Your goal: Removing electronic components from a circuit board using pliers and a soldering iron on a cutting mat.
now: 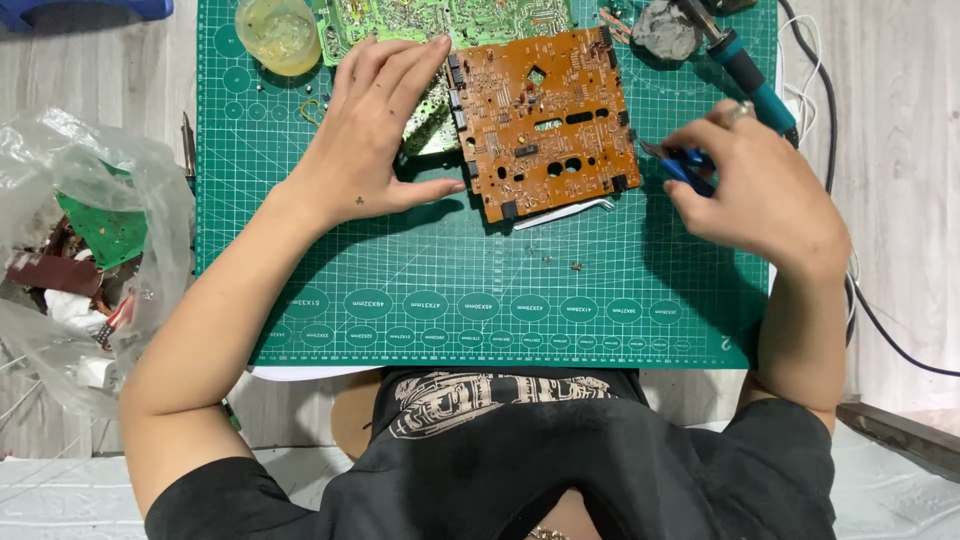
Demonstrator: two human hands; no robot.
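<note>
1. Our left hand [375, 140], open and flat, steadies the orange circuit board [545, 120] at upper centre of the green cutting mat [450, 270].
2. Our right hand [760, 190], curled shut on blue-handled pliers [685, 165], sits right of the board.
3. Around: soldering iron [745, 65] upper right, yellowish cup [278, 35] upper left, plastic bag [85, 250] at left; tweezers [565, 212] lie under the board's edge.

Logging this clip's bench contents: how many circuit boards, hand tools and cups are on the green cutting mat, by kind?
Circuit boards: 2, an orange board and a green board behind it.
Hand tools: 3, blue-handled pliers in the right hand, a soldering iron, and tweezers.
Cups: 1, a yellowish cup.
Total: 6. The left hand rests beside the orange board.
</note>
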